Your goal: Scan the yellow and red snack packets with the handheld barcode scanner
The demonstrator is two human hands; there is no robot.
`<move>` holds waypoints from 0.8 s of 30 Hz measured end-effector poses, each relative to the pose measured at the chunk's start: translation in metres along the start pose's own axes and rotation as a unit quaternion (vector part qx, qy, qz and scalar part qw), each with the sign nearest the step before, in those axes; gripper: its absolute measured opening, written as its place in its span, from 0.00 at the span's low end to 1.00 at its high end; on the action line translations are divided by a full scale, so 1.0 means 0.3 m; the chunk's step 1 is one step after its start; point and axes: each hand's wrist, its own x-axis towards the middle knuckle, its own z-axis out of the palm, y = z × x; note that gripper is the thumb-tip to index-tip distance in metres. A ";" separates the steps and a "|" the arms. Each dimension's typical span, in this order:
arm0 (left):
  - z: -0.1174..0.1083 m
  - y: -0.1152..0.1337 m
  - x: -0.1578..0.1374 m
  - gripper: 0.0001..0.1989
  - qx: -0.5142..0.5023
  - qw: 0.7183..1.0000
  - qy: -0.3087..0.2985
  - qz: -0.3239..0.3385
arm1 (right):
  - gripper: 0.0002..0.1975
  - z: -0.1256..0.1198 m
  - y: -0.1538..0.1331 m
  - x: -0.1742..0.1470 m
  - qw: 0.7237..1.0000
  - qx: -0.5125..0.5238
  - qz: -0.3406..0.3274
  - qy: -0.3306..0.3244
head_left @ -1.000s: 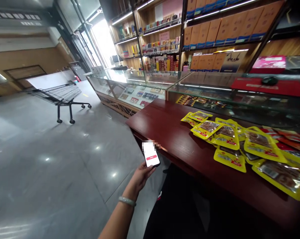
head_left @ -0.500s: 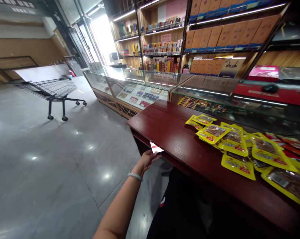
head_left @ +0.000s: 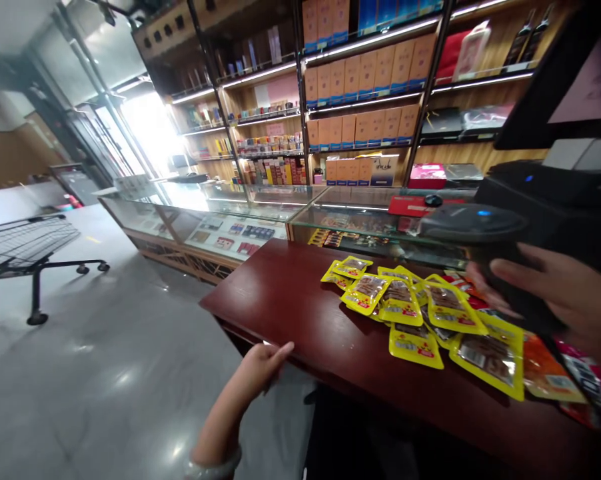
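Likely a scanning step | right hand — wrapped round scanner | left hand — curled, contents unclear | next probably needs aiming at yellow packets

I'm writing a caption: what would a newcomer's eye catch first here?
First, probably, the yellow packets heaped on the dark red table. Above their right side in the view, a dark scanner shows a blue light. Beyond, orange boxes line the lit shelves.

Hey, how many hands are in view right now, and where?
2. The left hand is by the near edge of the dark red table; the right hand, at the picture's right, grips a dark scanner. No others show.
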 end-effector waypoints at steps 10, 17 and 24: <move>0.219 0.564 0.444 0.19 0.243 0.924 0.220 0.196 | 0.19 0.095 0.217 0.091 0.924 0.280 0.170 -0.197; 0.291 0.687 0.662 0.40 0.375 0.914 0.149 0.051 | 0.18 0.100 0.296 0.084 0.925 0.284 0.186 -0.170; 0.314 0.621 0.643 0.19 0.260 0.934 0.205 0.136 | 0.20 0.104 0.313 0.074 0.946 0.246 0.141 -0.159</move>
